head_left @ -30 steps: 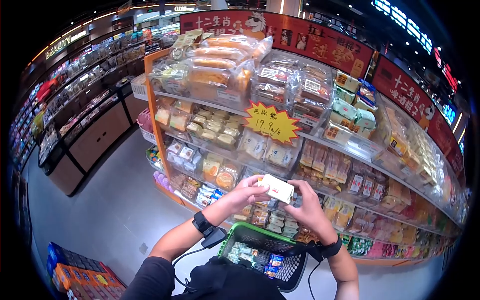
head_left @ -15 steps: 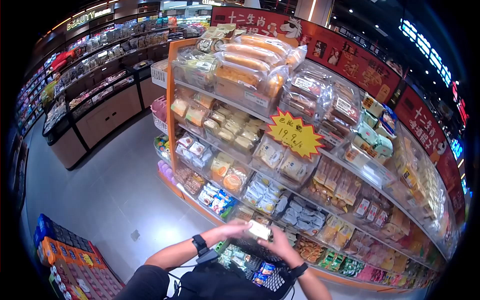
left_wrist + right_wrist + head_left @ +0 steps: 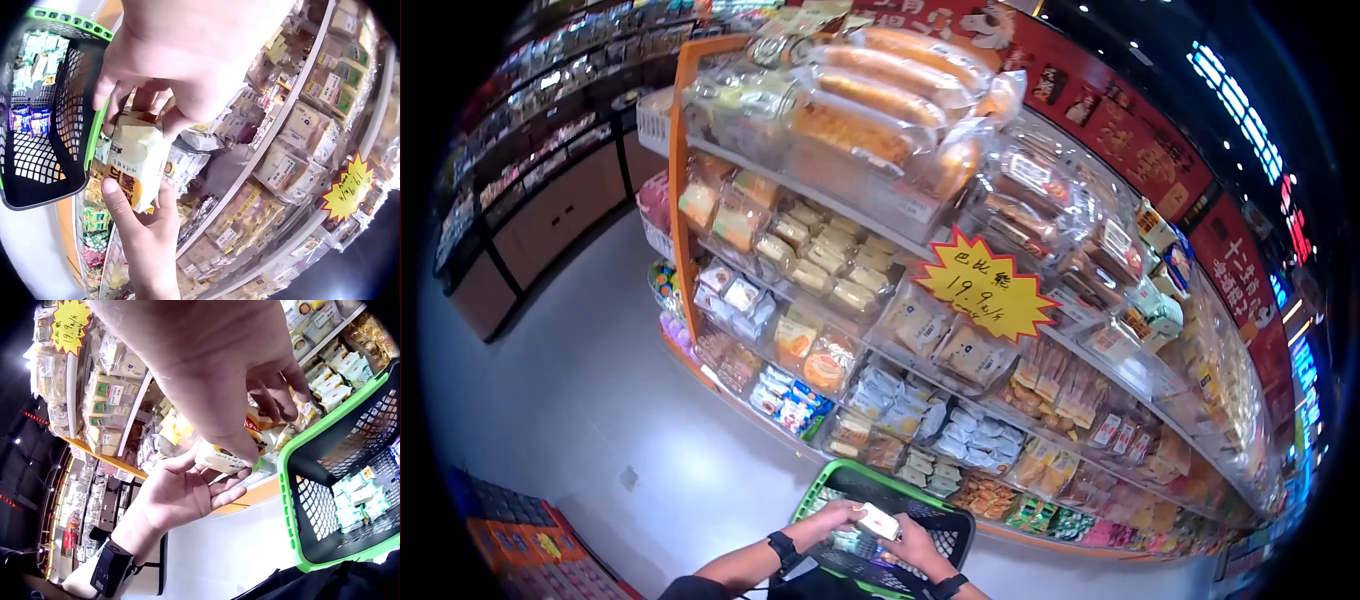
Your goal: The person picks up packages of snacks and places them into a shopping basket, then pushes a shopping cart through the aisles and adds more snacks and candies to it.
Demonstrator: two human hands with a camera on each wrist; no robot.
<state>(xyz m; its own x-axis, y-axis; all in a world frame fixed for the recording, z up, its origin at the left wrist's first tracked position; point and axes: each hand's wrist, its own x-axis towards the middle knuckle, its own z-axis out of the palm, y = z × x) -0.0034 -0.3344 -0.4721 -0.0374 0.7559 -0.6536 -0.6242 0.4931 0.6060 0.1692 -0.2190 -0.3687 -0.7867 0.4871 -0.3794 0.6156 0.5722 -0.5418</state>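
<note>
A small cream snack packet (image 3: 878,521) with printed lettering is held between both hands, over the shopping basket in the head view. My left hand (image 3: 835,518) grips one end, its fingers bent round the wrapper in the left wrist view. At the other end my right hand (image 3: 917,546) pinches it, the thumb lying along the printed face. A brown and yellow print shows on the packet (image 3: 139,159) in the left wrist view. Below the hands sits the black basket with a green rim (image 3: 900,478). Pale green packets (image 3: 40,56) and blue packets (image 3: 30,122) lie inside it.
A tiered shelf with an orange end post (image 3: 681,200) stands ahead, stacked with wrapped breads (image 3: 870,110) and cakes. A yellow price sign (image 3: 985,290) sticks out from it. Grey floor (image 3: 600,430) runs along the left, with stacked boxes (image 3: 535,545) at the lower left.
Both hands have lowered with the packet from in front of the shelves to over the basket. The head view has shifted and tilted downward.
</note>
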